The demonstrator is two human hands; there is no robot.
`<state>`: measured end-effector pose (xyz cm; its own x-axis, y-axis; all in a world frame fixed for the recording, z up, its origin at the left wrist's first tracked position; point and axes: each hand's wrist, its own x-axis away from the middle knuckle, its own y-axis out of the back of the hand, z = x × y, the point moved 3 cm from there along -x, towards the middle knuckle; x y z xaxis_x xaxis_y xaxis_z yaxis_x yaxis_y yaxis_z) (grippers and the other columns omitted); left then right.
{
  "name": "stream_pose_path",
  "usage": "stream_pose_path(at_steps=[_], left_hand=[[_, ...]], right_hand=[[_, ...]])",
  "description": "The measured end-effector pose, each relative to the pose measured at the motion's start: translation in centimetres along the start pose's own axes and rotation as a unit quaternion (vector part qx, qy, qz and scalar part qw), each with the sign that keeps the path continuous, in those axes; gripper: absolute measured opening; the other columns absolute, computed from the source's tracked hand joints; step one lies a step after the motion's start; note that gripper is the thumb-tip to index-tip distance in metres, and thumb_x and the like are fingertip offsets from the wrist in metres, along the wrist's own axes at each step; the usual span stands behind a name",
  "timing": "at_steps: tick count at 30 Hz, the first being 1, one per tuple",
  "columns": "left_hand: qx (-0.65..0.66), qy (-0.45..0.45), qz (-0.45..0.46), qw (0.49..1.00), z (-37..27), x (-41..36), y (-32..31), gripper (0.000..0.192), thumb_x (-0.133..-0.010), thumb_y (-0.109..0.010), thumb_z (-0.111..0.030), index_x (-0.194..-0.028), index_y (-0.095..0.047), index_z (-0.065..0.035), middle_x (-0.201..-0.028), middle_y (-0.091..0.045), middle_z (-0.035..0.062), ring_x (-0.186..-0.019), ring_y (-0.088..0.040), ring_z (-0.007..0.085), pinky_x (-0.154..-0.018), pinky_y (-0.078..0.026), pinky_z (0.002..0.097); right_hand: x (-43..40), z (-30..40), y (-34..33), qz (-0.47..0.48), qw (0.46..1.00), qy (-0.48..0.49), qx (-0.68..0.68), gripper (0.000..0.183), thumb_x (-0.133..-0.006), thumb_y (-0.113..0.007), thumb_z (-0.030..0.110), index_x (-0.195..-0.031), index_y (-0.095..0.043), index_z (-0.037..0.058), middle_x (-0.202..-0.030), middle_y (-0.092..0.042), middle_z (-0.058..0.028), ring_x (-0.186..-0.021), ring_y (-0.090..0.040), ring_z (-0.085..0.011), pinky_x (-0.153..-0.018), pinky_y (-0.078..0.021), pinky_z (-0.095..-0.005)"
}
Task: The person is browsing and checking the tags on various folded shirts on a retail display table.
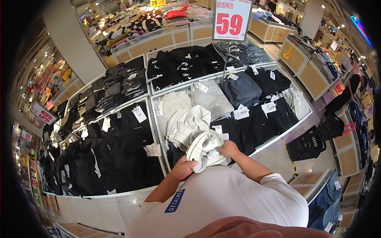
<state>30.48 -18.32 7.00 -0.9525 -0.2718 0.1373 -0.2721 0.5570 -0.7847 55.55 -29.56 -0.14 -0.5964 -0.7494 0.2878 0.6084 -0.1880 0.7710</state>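
Off-white trousers [190,119] with a gathered elastic waistband lie partly across the display bin, their waist end lifted towards my body. My left hand [183,167] grips the waistband at its lower left edge, thumb on top. At the right side of the waist opening, my right hand [229,148] holds the band, its fingertips partly hidden by the fabric. Beyond the trousers are a folded cream pair [175,99] and a folded light grey pair [212,99] with a paper tag. Folded black trousers [238,134] lie just to the right.
Bins of folded dark trousers [119,154] stand to the left, split by white metal rims [156,131]. A price sign [230,20] rises on a thin pole. Black shopping baskets [306,144] sit in the right aisle, near a person in dark clothes [346,92]. Folded jeans [326,202] lie lower right.
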Motion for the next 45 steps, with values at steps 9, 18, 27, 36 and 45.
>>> stream_pose_path(at_steps=[9, 18, 27, 36, 45], left_hand=[[-0.102, 0.023, -0.081, 0.991, 0.0, 2.7, 1.3, 0.061, -0.083, -0.058, -0.003, -0.142, -0.044, 0.0049, -0.131, -0.059, 0.0143, -0.121, -0.057, 0.0221, -0.104, -0.043, 0.0334], [-0.39, -0.028, -0.217, 0.895, -5.9, 1.5, 3.3, 0.051, -0.082, -0.071, -0.005, -0.129, -0.053, 0.003, -0.11, -0.067, 0.0094, -0.096, -0.063, 0.0142, -0.086, -0.05, 0.0276], [-0.337, -0.163, -0.326, 0.868, -5.9, -1.9, 6.5, 0.037, -0.087, -0.067, -0.004, -0.121, -0.057, 0.0036, -0.11, -0.068, 0.0116, -0.095, -0.064, 0.0152, -0.085, -0.049, 0.0281], [-0.733, -0.307, -0.19, 0.576, -3.8, -1.4, -6.5, 0.082, -0.081, -0.076, -0.016, -0.15, -0.036, -0.001, -0.145, -0.048, 0.0238, -0.137, -0.044, 0.037, -0.116, -0.031, 0.0459], [-0.675, -0.06, 0.013, 0.735, 1.4, -6.1, -9.2, 0.085, -0.08, -0.081, -0.032, -0.145, -0.039, 0.0016, -0.134, -0.058, 0.0245, -0.126, -0.056, 0.0365, -0.108, -0.042, 0.0442]], right_hand=[[-5.0, -13.3, 7.3, -0.313, 0.926, -0.091, -0.19, 0.015, -0.072, -0.074, 0.014, -0.085, -0.074, 0.0052, -0.084, -0.073, -0.0148, -0.079, -0.071, -0.0278, -0.077, -0.0555, -0.0365], [-1.4, -4.2, 14.8, -0.281, 0.911, 0.047, -0.298, 0.027, -0.079, -0.061, -0.013, -0.102, -0.069, 0.001, -0.09, -0.07, -0.0055, -0.084, -0.065, -0.0132, -0.078, -0.0505, -0.0259], [0.8, 1.9, 13.4, -0.028, 0.922, 0.001, -0.387, 0.018, -0.077, -0.056, -0.006, -0.09, -0.066, 0.0013, -0.084, -0.065, -0.0041, -0.083, -0.061, -0.0128, -0.073, -0.0478, -0.027], [2.8, 5.3, 12.0, 0.126, 0.751, 0.028, -0.647, 0.041, -0.087, -0.051, 0.004, -0.128, -0.056, -0.0007, -0.114, -0.066, -0.0101, -0.098, -0.066, -0.0199, -0.088, -0.0529, -0.0316], [5.2, 9.3, 11.9, 0.32, 0.774, 0.218, -0.5, 0.051, -0.094, -0.061, 0.005, -0.143, -0.047, 0.0, -0.117, -0.064, -0.0044, -0.105, -0.061, -0.0118, -0.091, -0.0503, -0.0282]])
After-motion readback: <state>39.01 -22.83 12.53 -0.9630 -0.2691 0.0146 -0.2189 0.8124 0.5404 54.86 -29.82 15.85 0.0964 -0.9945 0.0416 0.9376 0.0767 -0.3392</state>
